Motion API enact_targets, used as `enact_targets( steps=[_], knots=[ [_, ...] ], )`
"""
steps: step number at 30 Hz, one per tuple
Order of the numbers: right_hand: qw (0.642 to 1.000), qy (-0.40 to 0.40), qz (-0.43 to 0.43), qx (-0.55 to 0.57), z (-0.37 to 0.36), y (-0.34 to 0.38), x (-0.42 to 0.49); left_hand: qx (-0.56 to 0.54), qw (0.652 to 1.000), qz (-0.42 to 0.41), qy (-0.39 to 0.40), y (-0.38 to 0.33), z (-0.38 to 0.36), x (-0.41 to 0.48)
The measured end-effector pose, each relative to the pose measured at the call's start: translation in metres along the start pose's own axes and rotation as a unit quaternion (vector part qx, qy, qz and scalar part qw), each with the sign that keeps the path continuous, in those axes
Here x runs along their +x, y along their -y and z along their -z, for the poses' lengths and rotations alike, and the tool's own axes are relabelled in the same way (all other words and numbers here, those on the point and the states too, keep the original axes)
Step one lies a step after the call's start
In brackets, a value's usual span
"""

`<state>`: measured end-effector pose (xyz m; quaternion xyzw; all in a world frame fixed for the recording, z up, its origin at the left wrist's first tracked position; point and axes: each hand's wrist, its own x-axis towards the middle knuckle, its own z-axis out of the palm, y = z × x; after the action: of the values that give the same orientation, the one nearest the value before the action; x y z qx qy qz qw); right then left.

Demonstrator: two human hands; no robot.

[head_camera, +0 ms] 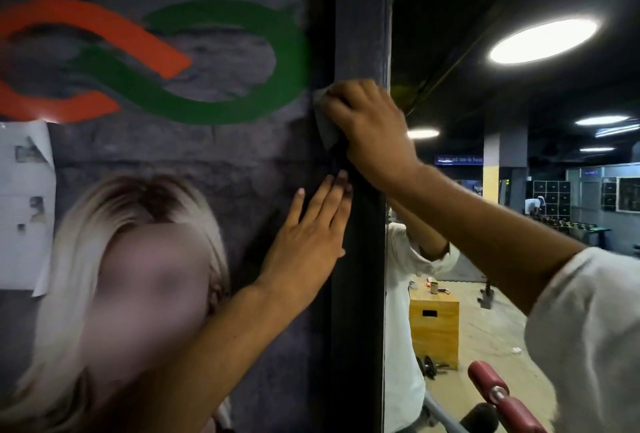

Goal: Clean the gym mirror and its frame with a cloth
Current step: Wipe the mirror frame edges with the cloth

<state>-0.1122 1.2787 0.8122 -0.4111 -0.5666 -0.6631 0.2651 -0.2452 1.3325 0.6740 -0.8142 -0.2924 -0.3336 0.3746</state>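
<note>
Right hand grips the cloth, pressing it to the frame on its left upright, below the top corner. Left hand, fingers straight, rests flat at the upright's outer edge. Frame wiping appears underway; whether the mirror is done cannot be told.

Orange-green loop logo, grey wall, peeling paper notice, wooden box, red roller

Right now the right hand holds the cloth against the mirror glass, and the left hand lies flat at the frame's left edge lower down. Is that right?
Not quite. In the head view the right hand holds the cloth against the dark upright frame, not the mirror glass beside it. The left hand does lie flat at the frame's left edge lower down.
</note>
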Motion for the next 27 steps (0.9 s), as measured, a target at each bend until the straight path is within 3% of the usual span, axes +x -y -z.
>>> enact_targets(
  steps=[5, 9, 14, 17, 23, 27],
  knots=[
    [0.994, 0.073, 0.077, 0.031, -0.002, 0.047, -0.092, -0.022, 0.996, -0.018, 0.082, -0.024, -0.019, -0.044],
    [0.987, 0.067, 0.139, 0.034, 0.013, 0.036, -0.104, -0.008, 0.998, -0.026, 0.062, -0.040, -0.047, -0.080],
    [0.999, -0.048, 0.006, -0.006, 0.032, -0.014, -0.054, -0.018, 0.999, -0.033, 0.027, -0.043, -0.052, -0.083],
    [0.999, -0.012, -0.032, 0.001, 0.021, -0.006, -0.071, -0.023, 0.999, -0.029, 0.037, -0.044, -0.050, -0.085],
    [0.992, 0.065, -0.023, 0.103, 0.020, 0.066, -0.182, -0.027, 0.998, -0.033, 0.043, -0.046, -0.051, -0.088],
    [0.993, 0.047, -0.039, 0.101, 0.033, 0.046, -0.152, -0.035, 0.998, -0.024, 0.044, -0.048, -0.049, -0.089]
  ],
)
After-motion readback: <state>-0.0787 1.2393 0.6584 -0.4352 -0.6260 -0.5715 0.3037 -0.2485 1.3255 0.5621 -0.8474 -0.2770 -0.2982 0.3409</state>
